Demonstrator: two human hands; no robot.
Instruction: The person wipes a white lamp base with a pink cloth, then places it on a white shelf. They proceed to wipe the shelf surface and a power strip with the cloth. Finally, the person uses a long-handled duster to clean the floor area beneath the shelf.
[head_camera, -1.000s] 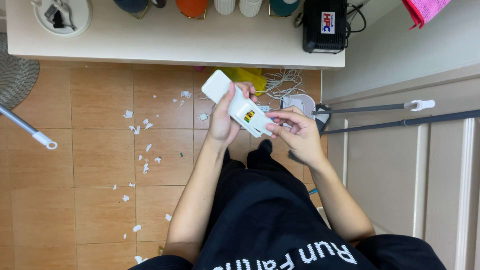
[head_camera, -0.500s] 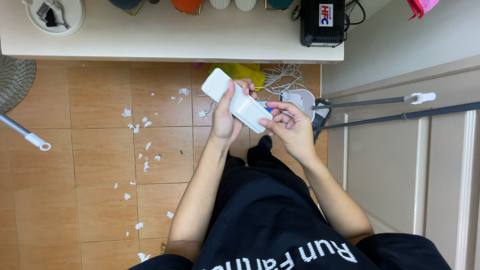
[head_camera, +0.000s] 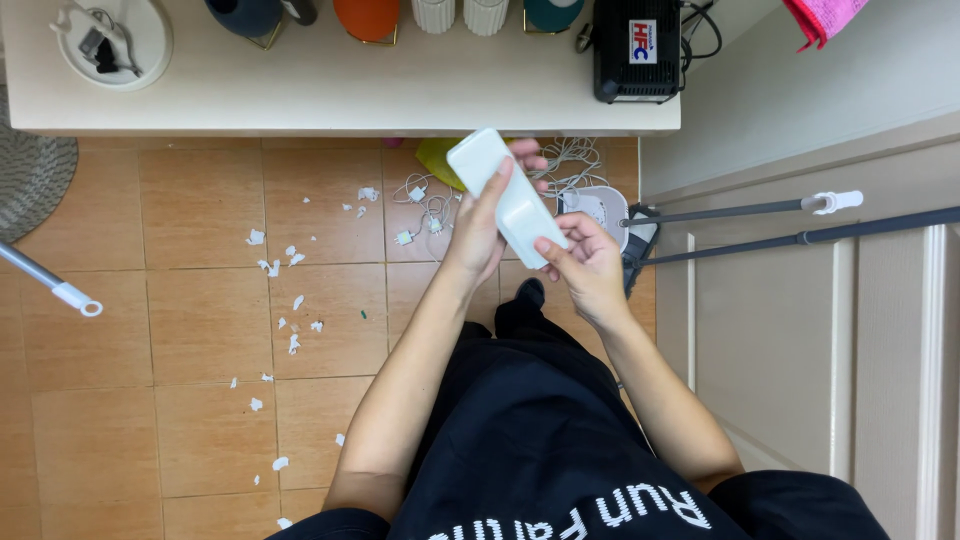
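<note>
A long white plastic device, flat and rounded at the far end, is held above the tiled floor. My left hand wraps around its middle from the left, thumb along the top face. My right hand grips its near end with the fingertips pressed against it. Both hands hover over a tangle of white cables and a white round appliance on the floor. My black clothing fills the lower part of the view.
A pale table spans the top, carrying a black box, cups and a white round tray. Torn white paper scraps litter the orange tiles. Two grey poles lean at the right beside white panelled doors.
The white device has turned and shifted right and up; the coloured label seen a second ago no longer shows. My right hand has closed in on its near end.
</note>
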